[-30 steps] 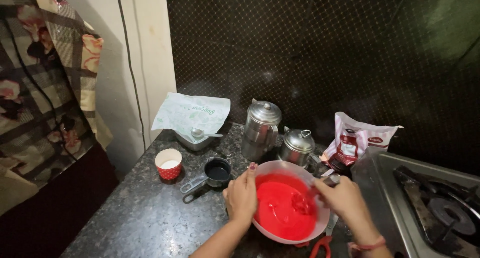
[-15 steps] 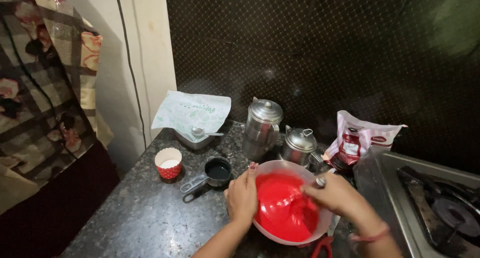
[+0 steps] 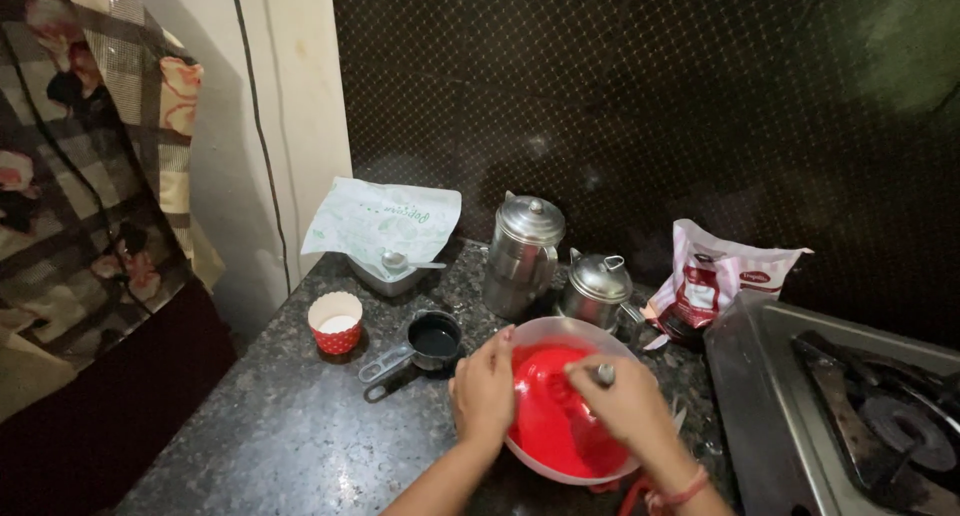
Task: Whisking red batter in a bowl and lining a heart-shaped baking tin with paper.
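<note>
Bowl of red batter (image 3: 560, 431) sat low centre of frame on dark counter (image 3: 290, 426), left hand (image 3: 484, 391) gripped its left rim, right hand (image 3: 625, 406) closed round a metal utensil handle (image 3: 603, 374) above the batter, black measuring cup (image 3: 432, 336) lay left of the bowl.

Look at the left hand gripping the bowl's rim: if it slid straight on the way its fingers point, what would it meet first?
The left hand points up and slightly right over the rim of the clear bowl of red batter. Beyond it, the small lidded steel pot probably comes first, though depth is unclear.

Clear bowl (image 3: 560, 338) of glossy red batter sits upright on the dark granite counter (image 3: 290, 426)
</note>
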